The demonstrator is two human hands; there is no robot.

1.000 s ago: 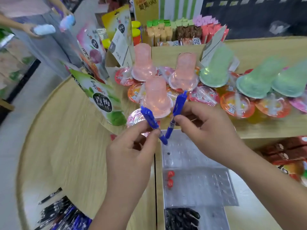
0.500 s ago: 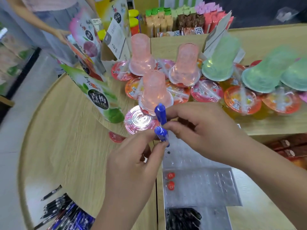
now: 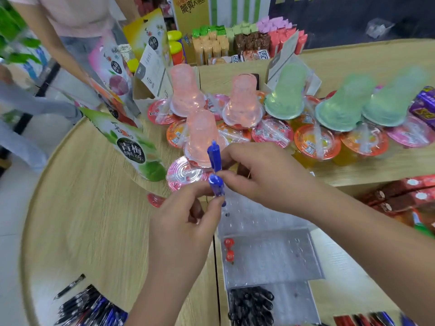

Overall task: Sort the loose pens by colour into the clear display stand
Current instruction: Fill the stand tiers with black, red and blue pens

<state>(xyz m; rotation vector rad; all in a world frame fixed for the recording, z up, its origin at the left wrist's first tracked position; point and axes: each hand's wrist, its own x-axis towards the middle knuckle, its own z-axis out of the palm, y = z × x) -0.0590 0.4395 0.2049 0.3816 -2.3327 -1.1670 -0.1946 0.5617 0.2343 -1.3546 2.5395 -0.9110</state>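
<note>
Nearest, beneath both grips, sits the clear stepped plastic display stand. Our left grip pinches one slim blue plastic pen. Just beyond it, our right grip pinches a second blue pen upright. These look light, stiff and slick, so we'd hold them mid-barrel.

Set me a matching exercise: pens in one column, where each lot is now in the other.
1. blue pens
2. two red pens
3. upright black pens
4. mixed loose pile

A. round table, lower left
B. display stand, nearest tier
C. stand, middle tier
D. one in left hand, one in right hand

Pairs: 1-D, 2-C, 3-B, 4-A
</note>
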